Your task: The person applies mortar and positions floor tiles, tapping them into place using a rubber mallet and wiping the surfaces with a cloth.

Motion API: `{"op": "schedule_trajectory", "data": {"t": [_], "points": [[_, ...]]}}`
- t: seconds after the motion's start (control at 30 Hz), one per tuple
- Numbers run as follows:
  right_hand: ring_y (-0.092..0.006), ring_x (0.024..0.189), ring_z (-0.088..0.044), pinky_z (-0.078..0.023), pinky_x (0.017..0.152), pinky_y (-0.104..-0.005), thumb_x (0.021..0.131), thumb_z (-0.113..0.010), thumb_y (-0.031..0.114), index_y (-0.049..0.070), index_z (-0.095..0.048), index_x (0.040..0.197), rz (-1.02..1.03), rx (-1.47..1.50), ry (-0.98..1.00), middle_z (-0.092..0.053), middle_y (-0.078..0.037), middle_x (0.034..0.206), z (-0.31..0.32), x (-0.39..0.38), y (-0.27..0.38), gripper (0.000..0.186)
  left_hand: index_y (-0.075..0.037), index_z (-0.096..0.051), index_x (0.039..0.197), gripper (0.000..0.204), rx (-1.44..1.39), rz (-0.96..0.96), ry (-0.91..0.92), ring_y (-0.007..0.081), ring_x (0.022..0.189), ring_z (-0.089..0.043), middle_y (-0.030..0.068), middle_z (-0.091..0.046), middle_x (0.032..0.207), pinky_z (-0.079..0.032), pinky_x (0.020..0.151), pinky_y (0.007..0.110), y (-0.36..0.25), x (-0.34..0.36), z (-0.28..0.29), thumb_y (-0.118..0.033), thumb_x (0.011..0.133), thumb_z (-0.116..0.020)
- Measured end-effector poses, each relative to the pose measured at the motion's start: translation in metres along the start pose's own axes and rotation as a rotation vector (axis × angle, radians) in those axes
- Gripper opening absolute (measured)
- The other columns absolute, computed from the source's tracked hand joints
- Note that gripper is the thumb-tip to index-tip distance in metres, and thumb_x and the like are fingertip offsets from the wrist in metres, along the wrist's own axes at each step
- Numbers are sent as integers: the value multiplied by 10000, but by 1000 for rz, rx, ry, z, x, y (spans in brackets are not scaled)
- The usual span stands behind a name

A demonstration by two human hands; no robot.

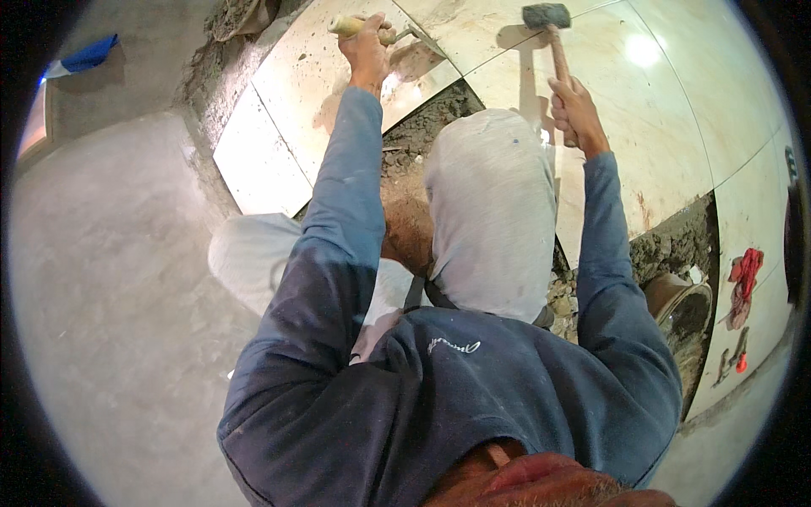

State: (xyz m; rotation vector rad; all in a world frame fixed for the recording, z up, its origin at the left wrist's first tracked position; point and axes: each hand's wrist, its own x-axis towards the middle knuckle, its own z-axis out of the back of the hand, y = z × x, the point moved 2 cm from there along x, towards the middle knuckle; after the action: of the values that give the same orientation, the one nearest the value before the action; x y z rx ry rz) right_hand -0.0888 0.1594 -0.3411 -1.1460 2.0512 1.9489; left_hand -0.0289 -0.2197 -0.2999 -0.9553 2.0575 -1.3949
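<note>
My left hand is closed round the pale yellowish handle of a trowel. The trowel's thin metal blade points right, low over a mud-spattered cream floor tile. A mallet with a dark, blocky head and a wooden handle is in my right hand, gripped near the handle's lower end. Its head points away from me above another glossy cream tile, casting a shadow to its left. Between the tiles and my knee lies a strip of rough grey mortar.
A bucket-like container stands at right in rubble and wet mortar. Farther right, a red bundle and a small tool with a red part lie on tiles. Grey concrete floor spreads left, with a blue object at upper left.
</note>
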Motion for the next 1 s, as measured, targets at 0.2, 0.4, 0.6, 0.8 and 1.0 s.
{"op": "schedule_trajectory", "data": {"t": [0.2,0.4,0.6,0.8,1.0], "points": [[-64,464,-420,-332,377,-238,973,-645,343,82,-504,1000,90,-210,-56,-437,36,638,23,1,-11,297,-13,-500,998,287,73,-49,-7,261,713,-669,141,-603,831,-615,616,449,-14,52,12,82,819,-704],[-62,450,-419,-342,367,-250,978,-625,317,61,-515,1043,-27,-91,-46,-461,24,678,-7,-2,2,286,-22,-493,1019,313,56,81,-67,285,714,-668,151,-597,877,-653,665,489,-34,93,19,78,814,-707],[-44,459,-402,-320,367,-238,982,-629,312,61,-534,1070,-46,-193,-44,-469,35,687,-13,7,10,282,-60,-499,979,290,-75,-120,-122,311,636,-677,123,-592,808,-644,668,489,-58,172,29,104,823,-679],[-61,507,-456,-373,416,-232,982,-631,337,66,-567,1082,29,-288,-83,-481,25,702,-21,31,19,296,-95,-537,962,345,148,-336,-19,253,624,-693,69,-625,795,-554,527,354,-36,223,23,3,757,-796],[-96,536,-487,-391,436,-281,973,-622,358,47,-572,1068,-9,-290,-58,-509,-11,725,-31,52,44,329,-62,-543,917,253,80,-280,-49,228,596,-667,88,-627,765,-558,532,349,-40,222,21,36,807,-749]]}}
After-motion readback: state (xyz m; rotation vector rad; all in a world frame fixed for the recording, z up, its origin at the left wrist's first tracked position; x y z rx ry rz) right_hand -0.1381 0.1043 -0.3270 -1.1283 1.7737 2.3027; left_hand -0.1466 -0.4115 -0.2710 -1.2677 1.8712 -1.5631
